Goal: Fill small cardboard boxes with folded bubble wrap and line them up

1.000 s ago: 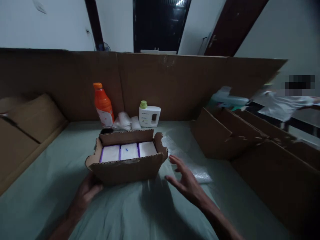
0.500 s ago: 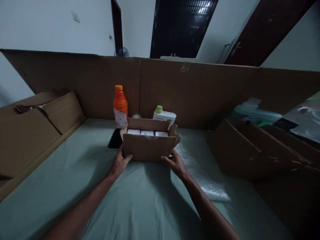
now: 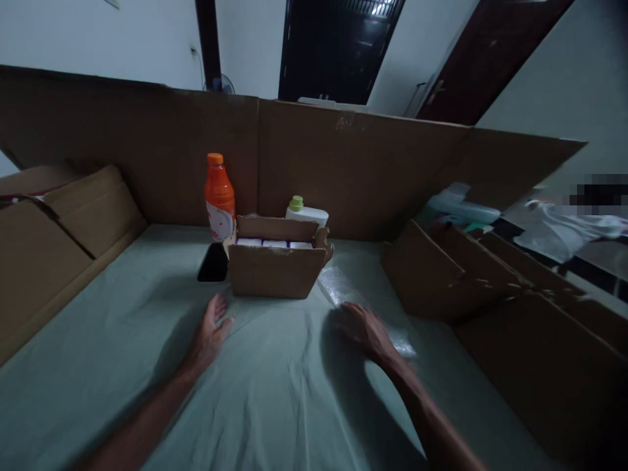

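A small open cardboard box (image 3: pixel 272 271) stands upright on the green cloth, with white, purple-edged packs (image 3: pixel 275 244) in a row inside. My left hand (image 3: pixel 210 333) is apart from the box at its near left, thumb and fingers spread, holding nothing. My right hand (image 3: pixel 367 332) is at the near right, over a strip of clear bubble wrap (image 3: pixel 336 284). Its fingers are somewhat blurred but look loosely extended and empty; whether they touch the wrap I cannot tell. A black phone (image 3: pixel 213 263) lies left of the box.
Behind the box stand an orange bottle (image 3: pixel 220 199) and a white bottle with a green cap (image 3: pixel 307 212). A cardboard wall (image 3: pixel 314 157) runs across the back. Larger cardboard boxes flank the cloth at left (image 3: pixel 44 242) and right (image 3: pixel 422 271), the right one near a pale-green bottle (image 3: pixel 461 208).
Both hands have let go of the small cardboard box and drawn back from it. My right hand has moved over the bubble wrap. The view has shifted slightly right.
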Demonstrator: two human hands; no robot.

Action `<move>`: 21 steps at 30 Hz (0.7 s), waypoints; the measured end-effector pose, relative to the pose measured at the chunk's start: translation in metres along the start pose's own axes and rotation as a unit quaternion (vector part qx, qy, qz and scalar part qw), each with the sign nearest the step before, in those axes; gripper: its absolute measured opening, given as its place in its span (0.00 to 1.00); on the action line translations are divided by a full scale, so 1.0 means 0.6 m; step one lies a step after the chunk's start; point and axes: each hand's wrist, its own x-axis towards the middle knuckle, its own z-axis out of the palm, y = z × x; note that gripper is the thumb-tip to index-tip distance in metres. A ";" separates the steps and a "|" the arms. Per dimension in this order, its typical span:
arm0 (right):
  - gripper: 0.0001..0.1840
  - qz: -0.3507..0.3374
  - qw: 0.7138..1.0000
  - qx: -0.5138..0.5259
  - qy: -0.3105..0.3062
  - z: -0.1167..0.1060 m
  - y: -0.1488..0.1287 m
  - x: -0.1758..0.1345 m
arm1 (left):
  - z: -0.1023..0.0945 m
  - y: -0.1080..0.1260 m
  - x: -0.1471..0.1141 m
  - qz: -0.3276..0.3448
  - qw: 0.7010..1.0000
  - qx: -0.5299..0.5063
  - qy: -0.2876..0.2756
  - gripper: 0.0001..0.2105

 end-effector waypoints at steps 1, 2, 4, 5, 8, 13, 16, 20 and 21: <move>0.16 0.004 1.000 -0.020 0.000 -0.010 0.008 -0.014 | -0.007 0.002 -0.022 -0.012 1.000 0.004 -0.008 0.35; 0.13 0.009 0.999 -0.037 0.005 -0.018 0.013 -0.027 | -0.011 0.007 -0.044 -0.026 0.999 0.008 -0.023 0.33; 0.13 0.016 0.998 -0.062 0.025 -0.028 0.016 -0.049 | -0.009 0.028 -0.087 -0.061 0.995 0.013 -0.072 0.29; 0.15 0.018 0.997 -0.070 0.036 -0.032 0.012 -0.061 | -0.002 0.040 -0.107 -0.083 0.991 0.007 -0.100 0.28; 0.15 -0.008 0.997 -0.061 0.051 -0.038 -0.022 -0.104 | 0.032 0.069 -0.156 -0.172 0.967 -0.062 -0.174 0.32; 0.10 -0.203 0.978 0.018 0.034 -0.030 -0.119 -0.190 | 0.083 0.072 -0.180 -0.338 0.890 -0.236 -0.194 0.40; 0.11 -0.274 0.962 0.020 0.009 -0.011 -0.155 -0.223 | 0.075 0.069 -0.175 -0.346 0.884 -0.266 -0.165 0.30; 0.12 -0.307 0.952 0.012 0.008 0.021 -0.174 -0.243 | 0.040 0.072 -0.171 -0.319 0.910 -0.236 -0.125 0.28; 0.12 -0.318 0.948 0.011 0.011 0.028 -0.177 -0.243 | 0.033 0.073 -0.172 -0.301 0.923 -0.208 -0.121 0.27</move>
